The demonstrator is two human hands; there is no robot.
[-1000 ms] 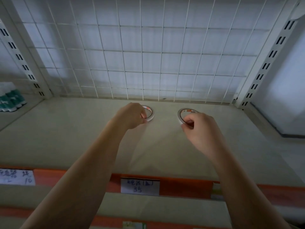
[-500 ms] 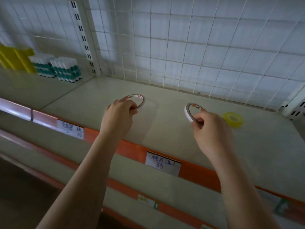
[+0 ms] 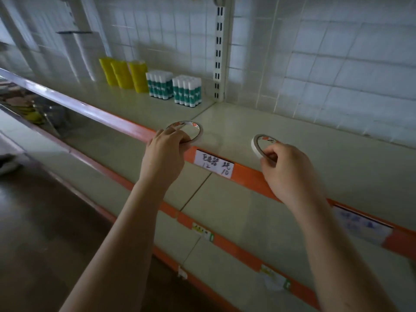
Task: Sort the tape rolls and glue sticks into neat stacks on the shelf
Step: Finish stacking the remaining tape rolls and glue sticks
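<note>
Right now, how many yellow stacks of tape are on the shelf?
3. The yellow stacks stand side by side at the back, just left of the glue sticks. More may hide behind.

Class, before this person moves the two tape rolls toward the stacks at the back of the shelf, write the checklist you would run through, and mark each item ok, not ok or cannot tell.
1. Left hand grips a tape roll: ok, fingers curl round its near edge.
2. Right hand grips the other tape roll: ok, pinched at its near rim.
3. Rolls lifted off the shelf: cannot tell; both are tilted.
4. Yellow tape stacks stand tidy at the back: ok.
5. Glue sticks stand upright in two blocks: ok.
6. Bare shelf between the hands and the stacks: ok.
</note>
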